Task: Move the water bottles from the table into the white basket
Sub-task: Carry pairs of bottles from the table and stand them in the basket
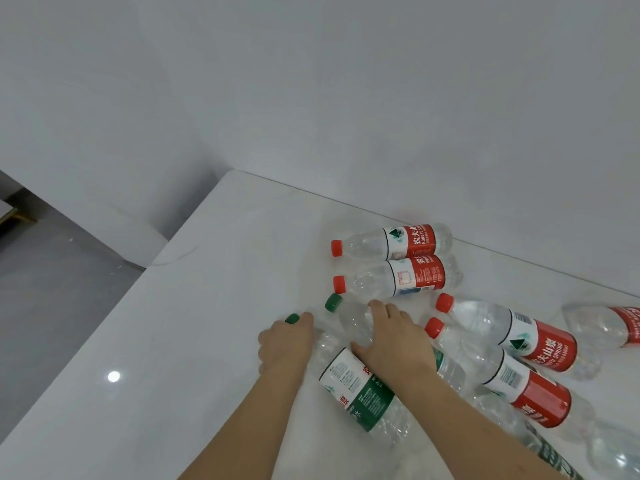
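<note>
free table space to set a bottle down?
Bare: the table's left part, from its left edge to the left hand, and the far corner beyond the red-cap bottles. Crowded: right of the right hand.

Glossy white table (156, 341) carries lying water bottles (398, 275); red-capped and green-capped.

Two green-capped bottles (360, 386) lying on the white table (173, 341) were gripped, one by each hand: left hand (285, 344), right hand (391, 341). Red-labelled bottles (412, 271) were scattered just beyond.
</note>
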Action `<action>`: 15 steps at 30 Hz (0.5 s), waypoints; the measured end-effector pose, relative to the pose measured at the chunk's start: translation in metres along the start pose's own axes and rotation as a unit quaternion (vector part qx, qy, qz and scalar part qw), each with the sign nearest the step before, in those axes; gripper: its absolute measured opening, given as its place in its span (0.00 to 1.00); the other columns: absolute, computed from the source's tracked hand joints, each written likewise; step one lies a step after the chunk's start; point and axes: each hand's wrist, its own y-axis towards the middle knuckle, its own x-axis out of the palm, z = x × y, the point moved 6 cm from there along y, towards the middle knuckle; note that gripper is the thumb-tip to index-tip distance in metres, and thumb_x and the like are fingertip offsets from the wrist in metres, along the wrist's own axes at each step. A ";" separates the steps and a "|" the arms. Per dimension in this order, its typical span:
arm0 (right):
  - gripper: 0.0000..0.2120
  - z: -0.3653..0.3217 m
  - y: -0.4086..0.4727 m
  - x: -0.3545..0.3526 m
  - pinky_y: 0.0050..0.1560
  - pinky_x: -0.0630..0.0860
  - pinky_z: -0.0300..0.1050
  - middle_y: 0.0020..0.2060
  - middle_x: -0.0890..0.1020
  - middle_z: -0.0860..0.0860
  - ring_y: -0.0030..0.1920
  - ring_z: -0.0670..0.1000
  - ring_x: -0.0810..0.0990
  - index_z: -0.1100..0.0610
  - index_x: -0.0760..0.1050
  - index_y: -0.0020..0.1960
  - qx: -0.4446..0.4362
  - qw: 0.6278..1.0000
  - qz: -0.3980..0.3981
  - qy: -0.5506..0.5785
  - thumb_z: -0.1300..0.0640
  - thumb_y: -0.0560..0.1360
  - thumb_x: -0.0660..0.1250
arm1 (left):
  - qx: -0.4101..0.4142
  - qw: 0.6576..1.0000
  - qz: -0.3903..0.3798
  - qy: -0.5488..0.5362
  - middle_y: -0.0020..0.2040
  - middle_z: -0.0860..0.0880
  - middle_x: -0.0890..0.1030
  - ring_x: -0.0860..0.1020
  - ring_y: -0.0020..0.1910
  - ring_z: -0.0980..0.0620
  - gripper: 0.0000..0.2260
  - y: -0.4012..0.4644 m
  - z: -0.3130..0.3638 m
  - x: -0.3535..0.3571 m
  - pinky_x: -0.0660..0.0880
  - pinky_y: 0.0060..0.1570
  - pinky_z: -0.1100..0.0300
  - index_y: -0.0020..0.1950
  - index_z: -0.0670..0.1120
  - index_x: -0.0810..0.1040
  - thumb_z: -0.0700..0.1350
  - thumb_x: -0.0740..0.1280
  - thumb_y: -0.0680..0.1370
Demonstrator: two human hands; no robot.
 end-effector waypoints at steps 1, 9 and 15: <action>0.35 0.000 0.000 0.000 0.50 0.76 0.46 0.59 0.76 0.48 0.56 0.51 0.76 0.49 0.61 0.68 0.000 1.000 0.003 -0.002 0.33 0.69 0.66 | -0.004 1.000 -0.004 -0.003 0.51 0.45 0.70 0.74 0.50 0.43 0.20 0.001 -0.001 0.001 0.75 0.57 0.46 0.51 0.45 0.74 0.61 0.63 0.72; 0.32 -0.003 -0.004 -0.001 0.46 0.75 0.44 0.54 0.77 0.48 0.51 0.50 0.76 0.48 0.61 0.66 0.004 1.000 0.012 -0.008 0.35 0.69 0.67 | 0.001 0.998 -0.014 -0.068 0.55 0.47 0.67 0.72 0.55 0.42 0.18 -0.012 -0.010 0.004 0.72 0.61 0.42 0.47 0.47 0.75 0.61 0.65 0.69; 0.30 -0.009 -0.024 -0.019 0.44 0.77 0.44 0.50 0.76 0.47 0.46 0.50 0.77 0.49 0.62 0.63 0.010 0.995 -0.079 0.055 0.40 0.68 0.71 | -0.019 0.911 -0.103 -0.399 0.44 0.41 0.82 0.77 0.38 0.44 0.06 -0.044 -0.005 -0.017 0.76 0.37 0.56 0.50 0.40 0.75 0.42 0.66 0.76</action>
